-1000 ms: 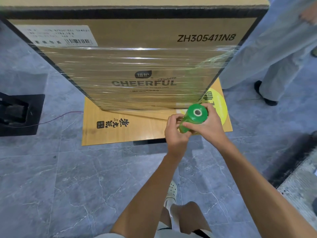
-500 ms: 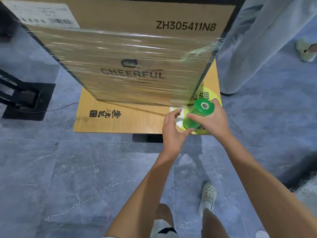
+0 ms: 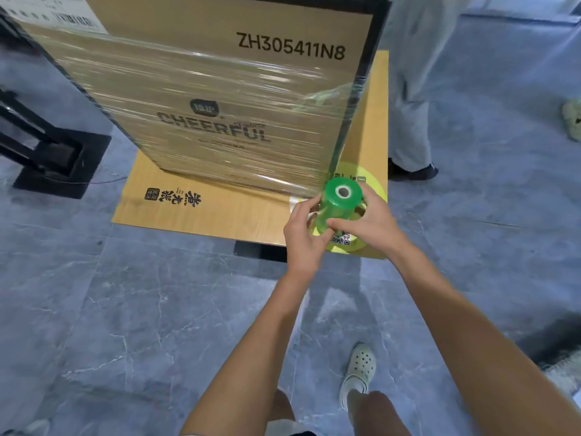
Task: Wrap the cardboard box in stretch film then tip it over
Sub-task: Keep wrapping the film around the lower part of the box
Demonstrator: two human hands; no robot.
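Far left of the hands, a black stand base [image 3: 53,158] sits on the grey tiled floor [image 3: 125,309]. Up and left of the hands the cardboard box [image 3: 188,20] stands upright on a flat cardboard sheet [image 3: 220,215]. Clear stretch film [image 3: 204,89] bands its near face below the printed code and is bunched greenish at the right corner.

The left hand [image 3: 303,229] has its fingers curled round the left side of the green film roll [image 3: 338,204]. The roll is upright, core end toward the camera, just off the box's lower right corner. A strand of film stretches from it up that corner edge.

The right hand [image 3: 367,223] grips the roll from the right, thumb across its lower front. Beyond and right of the hands are another person's legs in light trousers [image 3: 412,99].
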